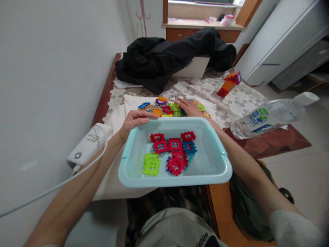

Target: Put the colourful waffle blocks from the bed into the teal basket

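A pale blue plastic tub (174, 182) sits in front of me, near my lap. My left hand (132, 124) grips its back left corner, thumb and forefinger on the rim. Inside lie red building pieces (175, 145), a lime-green piece (151, 164) and a blue piece (189, 147), all notched squares with window-like openings. Beyond the tub, my right hand (190, 108) rests over a pile of mixed-colour building pieces (167, 109) on a white cloth, its fingers stretched out. Whether its palm touches a piece I cannot tell.
At the right lies or leans a clear bottle (269, 115) with a white cap. An orange and red built shape (229, 83) stands on the lace tablecloth. A white power strip (88, 142) with a cable is at left; black cloth (164, 56) covers the back.
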Demonstrator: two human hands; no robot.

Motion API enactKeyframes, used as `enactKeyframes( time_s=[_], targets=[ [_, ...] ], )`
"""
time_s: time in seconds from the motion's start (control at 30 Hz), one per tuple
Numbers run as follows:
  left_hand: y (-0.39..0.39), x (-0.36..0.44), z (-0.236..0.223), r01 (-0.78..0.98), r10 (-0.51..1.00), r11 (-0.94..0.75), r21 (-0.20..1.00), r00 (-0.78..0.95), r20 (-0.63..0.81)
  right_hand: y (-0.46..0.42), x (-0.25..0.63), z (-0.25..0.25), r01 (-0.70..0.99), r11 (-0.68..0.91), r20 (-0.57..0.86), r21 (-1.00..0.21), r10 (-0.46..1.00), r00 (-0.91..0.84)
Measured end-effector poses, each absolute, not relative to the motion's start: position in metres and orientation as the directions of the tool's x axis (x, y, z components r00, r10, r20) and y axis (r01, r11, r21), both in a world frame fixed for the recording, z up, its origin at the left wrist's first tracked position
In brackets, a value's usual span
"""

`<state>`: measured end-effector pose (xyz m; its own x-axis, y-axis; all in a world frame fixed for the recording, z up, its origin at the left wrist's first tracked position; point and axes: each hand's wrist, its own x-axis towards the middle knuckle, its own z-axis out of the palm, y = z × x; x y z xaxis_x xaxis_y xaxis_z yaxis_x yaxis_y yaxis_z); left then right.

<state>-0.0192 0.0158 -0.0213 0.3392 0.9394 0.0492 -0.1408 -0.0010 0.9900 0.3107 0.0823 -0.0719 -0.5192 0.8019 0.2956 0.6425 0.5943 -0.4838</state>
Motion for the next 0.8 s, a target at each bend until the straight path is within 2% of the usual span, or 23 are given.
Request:
enactKeyframes(
  time_s=[0.03, 0.1, 0.3, 0.5, 0.63, 0.8],
  targets=[
    [0.016, -0.019, -0.021, -0.133, 0.941, -0.007, 0.991, 0.335, 0.052, 0.084, 0.312, -0.074, 0.667, 0.620, 0.266, -0.414, 0.783, -0.563],
    [0.015, -0.019, -0.019, -0.116, 0.940, -0.009, 0.993, 0.336, 0.048, 0.087, 0.314, -0.075, 0.659, 0.667, 0.226, -0.349, 0.742, -0.631],
    [0.013, -0.017, -0.015, -0.110, 0.938, -0.014, 0.994, 0.342, 0.051, 0.089, 0.311, -0.068, 0.544, 0.732, 0.254, -0.410, 0.664, -0.703],
    [0.014, -0.018, -0.018, -0.130, 0.933, 0.010, 0.991, 0.358, 0.038, 0.084, 0.314, -0.072, 0.687, 0.661, 0.278, -0.303, 0.750, -0.600],
    [0.014, -0.019, -0.019, -0.107, 0.935, -0.002, 0.994, 0.351, 0.040, 0.084, 0.314, -0.066, 0.674, 0.652, 0.227, -0.348, 0.756, -0.614],
    [0.014, -0.019, -0.019, -0.101, 0.939, -0.019, 0.995, 0.339, 0.053, 0.082, 0.311, -0.062, 0.636, 0.658, 0.287, -0.402, 0.751, -0.595]
  ],
)
